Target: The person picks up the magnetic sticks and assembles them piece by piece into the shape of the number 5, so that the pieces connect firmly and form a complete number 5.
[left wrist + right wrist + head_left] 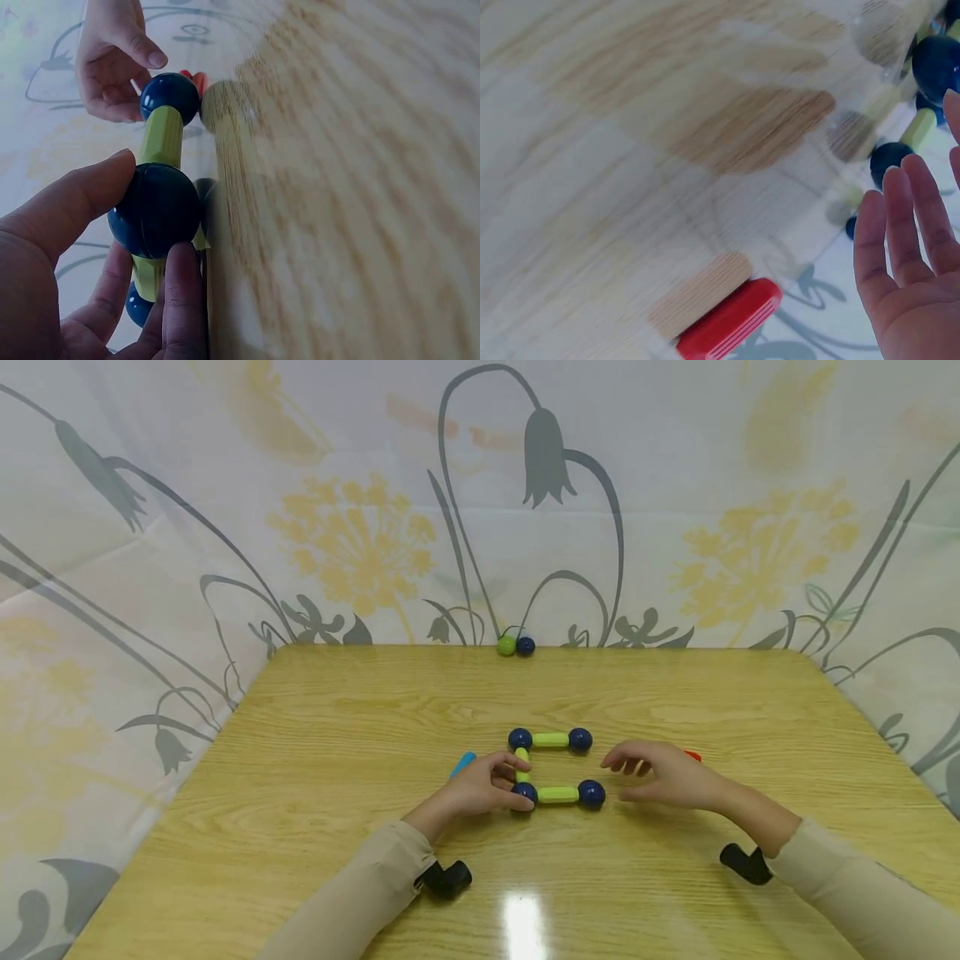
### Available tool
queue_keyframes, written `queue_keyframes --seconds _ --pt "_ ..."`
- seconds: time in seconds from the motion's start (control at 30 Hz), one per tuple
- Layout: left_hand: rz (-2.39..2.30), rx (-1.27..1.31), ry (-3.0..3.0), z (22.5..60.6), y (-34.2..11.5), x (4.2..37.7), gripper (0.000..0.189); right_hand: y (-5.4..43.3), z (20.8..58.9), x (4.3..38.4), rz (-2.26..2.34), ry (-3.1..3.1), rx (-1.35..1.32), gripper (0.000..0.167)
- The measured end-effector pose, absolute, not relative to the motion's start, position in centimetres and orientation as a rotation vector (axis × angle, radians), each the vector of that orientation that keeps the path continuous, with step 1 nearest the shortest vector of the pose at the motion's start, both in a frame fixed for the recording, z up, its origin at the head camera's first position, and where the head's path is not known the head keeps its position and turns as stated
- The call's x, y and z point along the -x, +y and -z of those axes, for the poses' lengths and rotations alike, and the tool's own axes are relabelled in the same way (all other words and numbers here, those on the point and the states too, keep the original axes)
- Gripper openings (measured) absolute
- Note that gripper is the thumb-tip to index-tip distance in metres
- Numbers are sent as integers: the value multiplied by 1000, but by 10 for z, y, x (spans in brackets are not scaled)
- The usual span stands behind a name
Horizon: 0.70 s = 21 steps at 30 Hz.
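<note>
A three-sided frame of yellow-green magnetic rods and dark blue balls lies on the wooden table, its gap facing right. My left hand [480,787] grips its near left ball [155,211], thumb on one side and fingertips on the other. From that ball a near rod [558,795] runs right to another ball [592,794]. Behind, a far rod [551,740] joins two more balls; a side rod [522,763], partly covered by fingers, links near and far. My right hand [667,774] hovers just right of the frame, fingers loosely bent around nothing.
A blue rod [464,763] lies behind my left hand. Past my right hand is a red rod [731,321], mostly hidden in the head view. A green ball [507,646] and a dark blue ball [526,647] sit at the table's back edge, against a flower-patterned cloth [645,552].
</note>
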<state>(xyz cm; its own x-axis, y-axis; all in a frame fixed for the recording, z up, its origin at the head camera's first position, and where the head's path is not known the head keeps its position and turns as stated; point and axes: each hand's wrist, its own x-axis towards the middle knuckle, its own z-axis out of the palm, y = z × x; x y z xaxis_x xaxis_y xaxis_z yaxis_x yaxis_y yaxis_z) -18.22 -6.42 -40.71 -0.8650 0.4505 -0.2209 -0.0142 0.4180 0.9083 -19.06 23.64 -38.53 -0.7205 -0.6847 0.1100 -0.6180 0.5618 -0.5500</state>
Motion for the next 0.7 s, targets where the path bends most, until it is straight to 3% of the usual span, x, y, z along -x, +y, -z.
queue_keyframes --seconds 0.7 --pt "-1480 -377 2205 408 -65 181 42 271 382 189 937 2882 1176 28"
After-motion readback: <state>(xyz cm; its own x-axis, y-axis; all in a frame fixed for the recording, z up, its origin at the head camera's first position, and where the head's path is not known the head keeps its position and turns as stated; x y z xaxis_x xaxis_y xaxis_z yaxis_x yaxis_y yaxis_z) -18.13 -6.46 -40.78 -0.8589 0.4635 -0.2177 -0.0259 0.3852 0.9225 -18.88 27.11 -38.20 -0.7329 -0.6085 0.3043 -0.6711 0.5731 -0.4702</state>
